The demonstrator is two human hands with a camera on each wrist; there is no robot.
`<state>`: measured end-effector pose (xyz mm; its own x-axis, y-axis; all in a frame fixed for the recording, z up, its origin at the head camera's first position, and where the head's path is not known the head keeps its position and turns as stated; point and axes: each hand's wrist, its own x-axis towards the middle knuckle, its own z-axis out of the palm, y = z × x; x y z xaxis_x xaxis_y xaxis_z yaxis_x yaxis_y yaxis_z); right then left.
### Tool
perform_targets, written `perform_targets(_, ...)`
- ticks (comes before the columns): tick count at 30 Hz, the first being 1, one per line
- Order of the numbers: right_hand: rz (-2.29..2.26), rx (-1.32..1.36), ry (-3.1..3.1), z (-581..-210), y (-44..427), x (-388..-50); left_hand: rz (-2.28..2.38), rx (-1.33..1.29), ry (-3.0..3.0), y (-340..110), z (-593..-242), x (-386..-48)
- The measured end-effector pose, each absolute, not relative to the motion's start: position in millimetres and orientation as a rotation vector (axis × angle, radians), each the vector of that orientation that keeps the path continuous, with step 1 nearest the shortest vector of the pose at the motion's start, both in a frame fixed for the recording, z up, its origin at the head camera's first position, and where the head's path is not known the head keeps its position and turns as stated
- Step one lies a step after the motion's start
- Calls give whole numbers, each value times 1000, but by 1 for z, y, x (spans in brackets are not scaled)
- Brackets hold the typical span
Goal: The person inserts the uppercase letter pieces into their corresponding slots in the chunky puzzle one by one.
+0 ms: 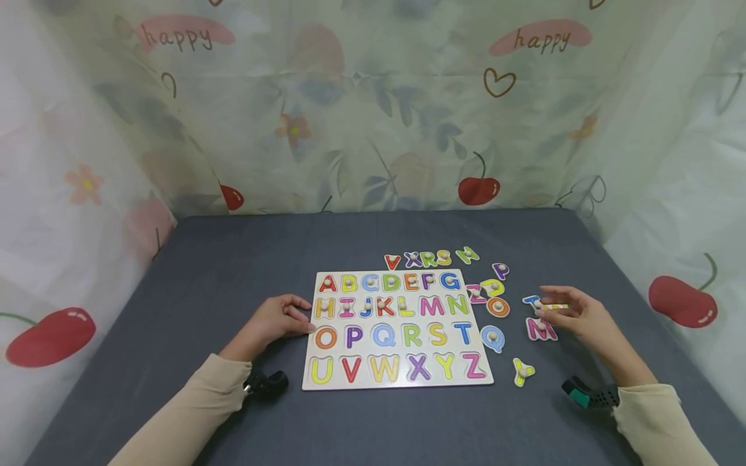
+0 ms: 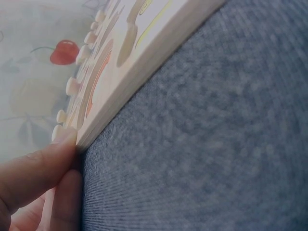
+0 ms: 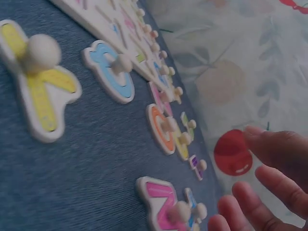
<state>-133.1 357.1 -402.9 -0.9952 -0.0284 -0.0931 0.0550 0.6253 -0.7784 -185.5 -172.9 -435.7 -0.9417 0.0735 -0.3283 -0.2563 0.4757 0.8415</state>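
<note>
A white alphabet puzzle board (image 1: pixel 402 382) lies on the table. My left hand (image 1: pixel 282 320) holds its left edge, the thumb (image 2: pixel 62 142) against the rim in the left wrist view. Pegged letters sit in the upper slots, from A to K; most lower slots show no peg. My right hand (image 1: pixel 574 314) hovers with parted fingers over a blue T piece (image 1: pixel 530 301) and a yellow piece partly hidden below it. Just nearer lies a pink M piece (image 3: pixel 161 204). A yellow Y piece (image 1: pixel 522 372) and a blue Q piece (image 3: pixel 113 72) lie between that hand and the board.
Right of the board are an orange O piece (image 1: pixel 498 307), a yellow piece (image 1: pixel 493 287), a pink Z piece (image 1: pixel 476 294) touching the board's edge, and a purple P piece (image 1: pixel 500 270). Along its far edge lie several more letters, including a red V piece (image 1: pixel 392 261).
</note>
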Motion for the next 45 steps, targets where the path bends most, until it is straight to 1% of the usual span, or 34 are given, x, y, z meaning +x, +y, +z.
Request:
perform_targets(11,-1355,30,2703,-426,358,-125,1456,-172,2409,-171,-436,-187)
perform_targets(19,-1259,100,2713,-429,360,-127,1457,-152,2417,-173,-437,-186)
perform_targets(25,-1243,78,2713,-429,363,-129,1452,-150,2420,-173,-438,-186)
perform_targets(37,-1176,129,2727,-422,371,-131,1461,-145,2413,-173,-437,-186)
perform_targets(41,-1187,133,2749,-411,363,-135,1470,-146,2400,-173,-437,-186)
perform_targets(45,-1208,119,2773,-395,343,-143,1471,-152,2399,-173,-436,-186)
